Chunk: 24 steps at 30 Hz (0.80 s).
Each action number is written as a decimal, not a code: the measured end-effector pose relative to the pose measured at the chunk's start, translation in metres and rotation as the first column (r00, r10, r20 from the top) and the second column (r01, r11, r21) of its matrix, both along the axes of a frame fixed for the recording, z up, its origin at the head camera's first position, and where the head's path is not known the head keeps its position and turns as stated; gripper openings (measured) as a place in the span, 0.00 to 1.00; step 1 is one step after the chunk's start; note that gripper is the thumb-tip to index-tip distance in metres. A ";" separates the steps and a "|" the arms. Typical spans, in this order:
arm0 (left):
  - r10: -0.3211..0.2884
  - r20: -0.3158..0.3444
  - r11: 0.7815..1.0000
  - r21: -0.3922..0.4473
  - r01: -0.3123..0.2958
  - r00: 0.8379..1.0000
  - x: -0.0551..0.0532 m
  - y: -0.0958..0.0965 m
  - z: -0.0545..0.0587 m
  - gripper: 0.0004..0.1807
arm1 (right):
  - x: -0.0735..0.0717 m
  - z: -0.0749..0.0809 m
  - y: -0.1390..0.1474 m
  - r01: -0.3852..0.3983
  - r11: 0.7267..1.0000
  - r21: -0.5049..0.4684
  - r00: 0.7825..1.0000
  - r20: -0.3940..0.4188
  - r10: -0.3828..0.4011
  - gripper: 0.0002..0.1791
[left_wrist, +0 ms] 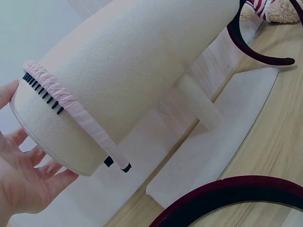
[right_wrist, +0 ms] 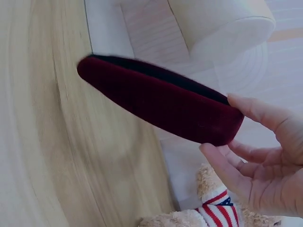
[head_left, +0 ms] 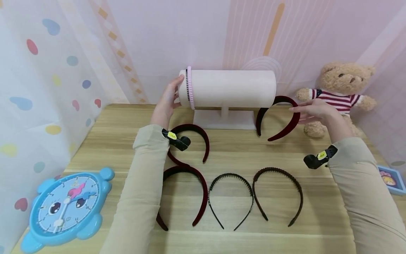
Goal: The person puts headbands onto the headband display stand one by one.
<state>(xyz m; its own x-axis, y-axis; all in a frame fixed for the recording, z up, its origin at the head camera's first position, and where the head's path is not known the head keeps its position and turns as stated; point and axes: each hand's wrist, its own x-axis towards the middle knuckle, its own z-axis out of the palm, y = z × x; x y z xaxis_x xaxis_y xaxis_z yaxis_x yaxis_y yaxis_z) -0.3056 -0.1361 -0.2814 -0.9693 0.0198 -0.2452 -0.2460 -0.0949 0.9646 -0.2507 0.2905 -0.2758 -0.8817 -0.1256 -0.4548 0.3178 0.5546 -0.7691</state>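
My left hand (head_left: 166,102) holds the left end of a white cylindrical headband stand (head_left: 233,88), thumb near the top and fingers underneath. Close to that hand, a pink wrapped headband (left_wrist: 75,109) with black inner teeth is fitted around the cylinder. Between thumb and fingers, my right hand (head_left: 317,110) pinches a wide dark red velvet headband (right_wrist: 161,106) by one side. This headband is beside the stand's right end, its two tips pointing down and left in the head view. The white base (head_left: 207,120) of the stand sits on the wooden table.
Under my left forearm lie two dark red headbands, an upper one (head_left: 207,144) and a lower one (head_left: 203,190). A thin black toothed headband (head_left: 231,175) and a dark brown one (head_left: 299,195) lie nearer front. A blue toy clock (head_left: 79,211) is left; a teddy bear (head_left: 347,79) sits right.
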 end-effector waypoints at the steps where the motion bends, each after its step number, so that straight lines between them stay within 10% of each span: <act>1: 0.000 -0.002 1.000 0.000 0.000 1.000 0.000 0.000 0.000 0.33 | 0.000 0.001 0.000 0.019 1.000 -0.005 1.000 -0.010 -0.019 0.44; 12: -0.023 -0.012 1.000 -0.010 0.023 1.000 0.007 0.005 0.007 0.32 | 0.008 0.019 -0.034 0.255 0.963 -0.087 0.931 -0.245 -0.269 0.45; 24: -0.020 -0.017 1.000 0.012 0.020 1.000 -0.009 0.000 -0.007 0.31 | 0.011 0.026 -0.065 0.351 0.932 0.094 0.780 -0.580 -0.235 0.39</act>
<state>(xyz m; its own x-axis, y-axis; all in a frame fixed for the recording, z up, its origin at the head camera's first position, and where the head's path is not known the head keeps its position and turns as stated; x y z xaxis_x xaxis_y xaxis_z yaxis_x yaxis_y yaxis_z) -0.3143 -0.1358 -0.2884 -0.9725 0.0418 -0.2289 -0.2321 -0.1022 0.9673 -0.2396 0.2253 -0.2502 -0.9673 0.2166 0.1318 0.0439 0.6551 -0.7543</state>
